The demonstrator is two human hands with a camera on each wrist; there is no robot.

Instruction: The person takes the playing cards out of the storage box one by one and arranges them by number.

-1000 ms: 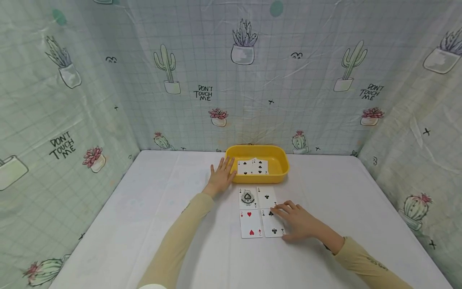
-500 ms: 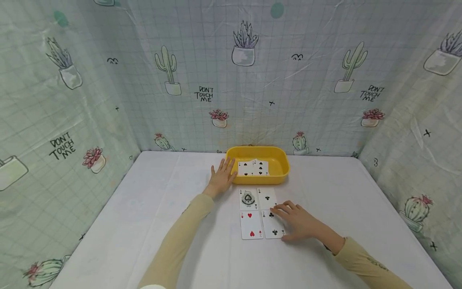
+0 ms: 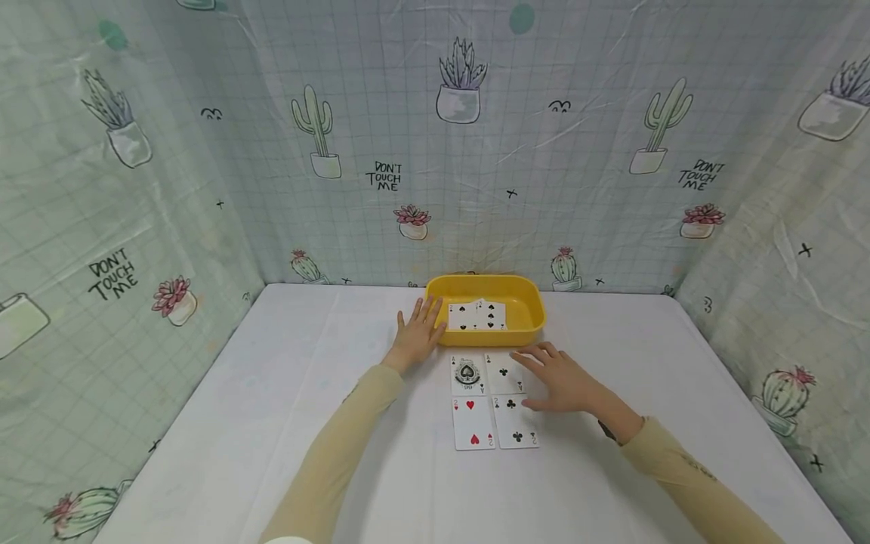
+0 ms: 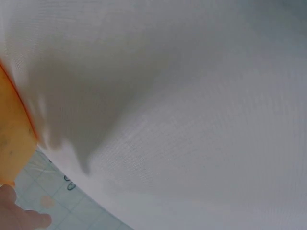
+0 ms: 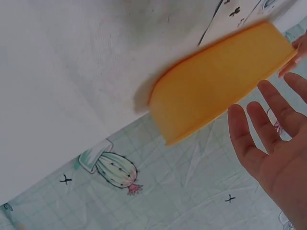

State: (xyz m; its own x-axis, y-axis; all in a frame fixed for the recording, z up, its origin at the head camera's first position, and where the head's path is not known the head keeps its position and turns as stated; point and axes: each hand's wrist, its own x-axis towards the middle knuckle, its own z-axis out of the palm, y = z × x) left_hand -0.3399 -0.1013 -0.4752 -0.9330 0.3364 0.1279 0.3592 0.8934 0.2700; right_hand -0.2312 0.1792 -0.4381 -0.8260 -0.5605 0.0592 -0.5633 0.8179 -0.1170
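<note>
My left hand [image 3: 415, 338] rests with spread, straight fingers on the left rim of a yellow tray [image 3: 529, 311]. Inside the tray lie face-up playing cards [image 3: 469, 316]. Four cards would be several; in front of the tray they form a two-by-two block: the ace of spades [image 3: 467, 376], the ace of clubs [image 3: 501, 374], the two of hearts [image 3: 473, 425] and the two of clubs [image 3: 514, 432]. Over the right edge of the two club cards hovers my right hand [image 3: 564, 380], its fingers loosely extended and holding nothing. The right wrist view shows those fingers [image 5: 243, 132] apart.
A white cloth [image 3: 306, 340] covers the table. Patterned curtains [image 3: 510, 151] with cactus drawings rise behind it and on both sides. The tray stands close to the back edge.
My right hand has moved away from the two of clubs, forward to beside the ace of clubs, uncovering the two's right edge. The left hand stays on the tray.
</note>
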